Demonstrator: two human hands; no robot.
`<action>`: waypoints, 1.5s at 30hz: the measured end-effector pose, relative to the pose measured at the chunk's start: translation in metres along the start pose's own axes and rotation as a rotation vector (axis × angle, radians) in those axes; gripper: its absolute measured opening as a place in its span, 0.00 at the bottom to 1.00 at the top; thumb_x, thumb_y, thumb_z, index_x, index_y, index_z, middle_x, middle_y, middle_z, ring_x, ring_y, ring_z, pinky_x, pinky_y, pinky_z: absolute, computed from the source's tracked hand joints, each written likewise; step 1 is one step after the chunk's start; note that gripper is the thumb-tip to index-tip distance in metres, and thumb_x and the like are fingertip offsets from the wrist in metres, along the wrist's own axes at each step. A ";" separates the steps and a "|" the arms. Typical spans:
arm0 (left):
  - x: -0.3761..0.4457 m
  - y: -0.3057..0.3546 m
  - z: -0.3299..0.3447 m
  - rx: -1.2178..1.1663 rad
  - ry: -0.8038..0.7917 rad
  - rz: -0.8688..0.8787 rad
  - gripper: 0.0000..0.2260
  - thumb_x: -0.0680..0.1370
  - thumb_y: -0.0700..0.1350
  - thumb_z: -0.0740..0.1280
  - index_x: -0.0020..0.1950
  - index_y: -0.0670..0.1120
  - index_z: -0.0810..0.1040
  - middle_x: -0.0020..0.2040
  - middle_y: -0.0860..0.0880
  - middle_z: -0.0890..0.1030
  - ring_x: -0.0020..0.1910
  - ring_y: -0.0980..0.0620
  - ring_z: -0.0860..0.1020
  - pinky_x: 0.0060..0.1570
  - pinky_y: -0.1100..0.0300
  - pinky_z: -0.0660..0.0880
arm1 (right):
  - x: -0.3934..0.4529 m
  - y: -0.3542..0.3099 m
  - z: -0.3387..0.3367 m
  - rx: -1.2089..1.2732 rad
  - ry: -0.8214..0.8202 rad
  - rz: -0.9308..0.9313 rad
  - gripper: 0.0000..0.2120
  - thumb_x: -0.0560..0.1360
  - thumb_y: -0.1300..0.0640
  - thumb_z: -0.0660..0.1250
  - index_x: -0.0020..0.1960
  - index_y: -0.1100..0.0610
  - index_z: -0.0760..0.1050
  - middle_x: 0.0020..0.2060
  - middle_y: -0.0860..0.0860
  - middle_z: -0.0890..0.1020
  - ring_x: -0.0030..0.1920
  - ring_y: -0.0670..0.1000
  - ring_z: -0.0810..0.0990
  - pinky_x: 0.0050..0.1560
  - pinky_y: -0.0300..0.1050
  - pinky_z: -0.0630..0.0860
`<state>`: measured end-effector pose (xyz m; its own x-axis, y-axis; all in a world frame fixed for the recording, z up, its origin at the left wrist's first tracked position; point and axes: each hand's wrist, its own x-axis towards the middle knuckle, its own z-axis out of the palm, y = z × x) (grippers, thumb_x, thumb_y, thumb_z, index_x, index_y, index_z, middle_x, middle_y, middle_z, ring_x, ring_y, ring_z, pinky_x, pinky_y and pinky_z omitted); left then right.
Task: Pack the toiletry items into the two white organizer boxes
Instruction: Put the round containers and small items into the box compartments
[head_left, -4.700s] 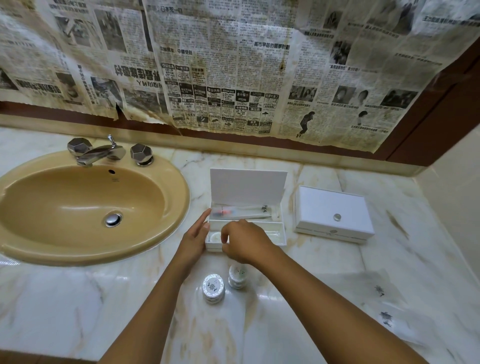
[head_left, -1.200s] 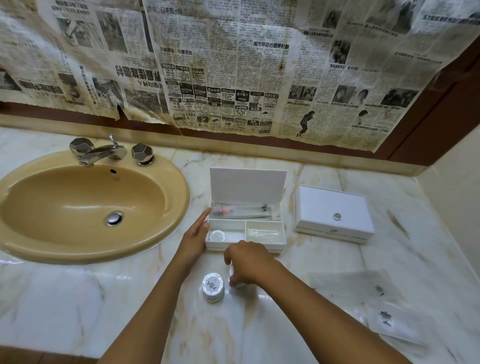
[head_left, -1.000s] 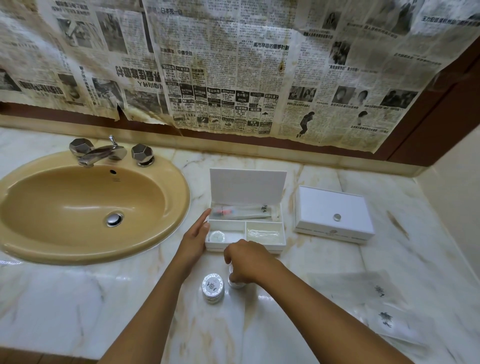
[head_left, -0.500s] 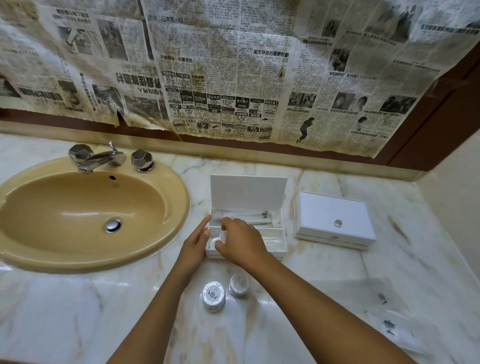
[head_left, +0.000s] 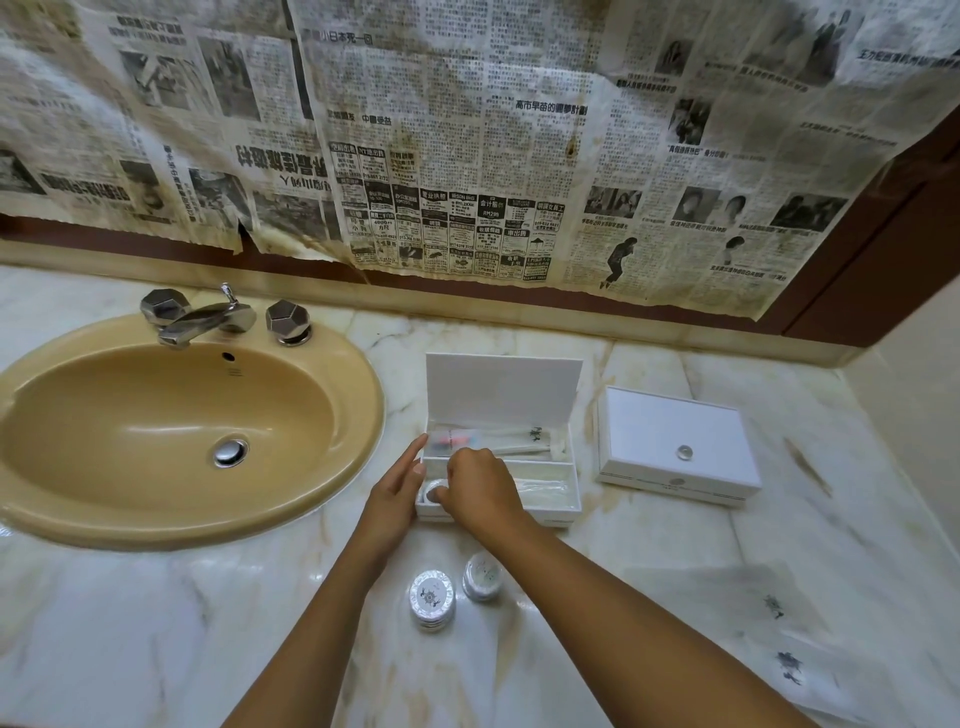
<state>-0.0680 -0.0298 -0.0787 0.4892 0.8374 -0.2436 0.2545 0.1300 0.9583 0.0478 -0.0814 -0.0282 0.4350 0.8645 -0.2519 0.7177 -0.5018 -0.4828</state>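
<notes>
An open white organizer box (head_left: 558, 512) stands mid-counter with its lid (head_left: 501, 392) up. A wrapped toothbrush (head_left: 498, 441) lies in its back compartment and a clear packet (head_left: 545, 480) in the front right one. My right hand (head_left: 480, 486) pinches a small round container (head_left: 432, 491) over the front left compartment. My left hand (head_left: 397, 491) rests with straight fingers against the box's left side. Two round containers, one on the left (head_left: 432, 600) and one on the right (head_left: 482, 574), sit on the counter nearer me. A second white box (head_left: 675, 444) stands closed to the right.
A tan sink (head_left: 171, 431) with a chrome faucet (head_left: 202, 317) fills the left of the marble counter. Clear plastic packets (head_left: 779, 639) with dark prints lie at the front right. Newspaper covers the wall behind; a side wall rises at far right.
My right hand lifted a small round container from the stack by the counter's front and carried it up to the box's front left compartment. The left hand stayed by the box.
</notes>
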 end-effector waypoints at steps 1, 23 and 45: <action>0.000 0.000 0.000 0.001 -0.001 0.000 0.15 0.83 0.49 0.59 0.66 0.67 0.69 0.69 0.63 0.70 0.69 0.56 0.70 0.68 0.52 0.66 | 0.001 0.000 0.001 0.012 -0.009 0.010 0.14 0.72 0.51 0.72 0.50 0.61 0.78 0.47 0.58 0.82 0.50 0.58 0.80 0.43 0.42 0.69; -0.002 0.002 0.001 -0.007 0.006 -0.001 0.16 0.83 0.48 0.59 0.66 0.67 0.69 0.70 0.62 0.70 0.70 0.55 0.69 0.69 0.55 0.65 | -0.002 0.000 -0.006 0.129 -0.079 0.050 0.10 0.75 0.61 0.59 0.36 0.57 0.71 0.41 0.59 0.80 0.39 0.57 0.74 0.38 0.42 0.68; -0.005 0.001 0.003 -0.006 0.001 -0.028 0.16 0.83 0.51 0.58 0.68 0.68 0.70 0.71 0.57 0.72 0.71 0.42 0.65 0.70 0.45 0.63 | -0.051 0.018 -0.022 -0.351 -0.290 -0.303 0.18 0.73 0.57 0.69 0.63 0.51 0.74 0.58 0.54 0.76 0.56 0.56 0.77 0.50 0.46 0.71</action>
<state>-0.0675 -0.0353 -0.0775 0.4809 0.8342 -0.2701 0.2629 0.1567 0.9520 0.0504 -0.1354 -0.0050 0.0478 0.9195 -0.3901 0.9475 -0.1654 -0.2738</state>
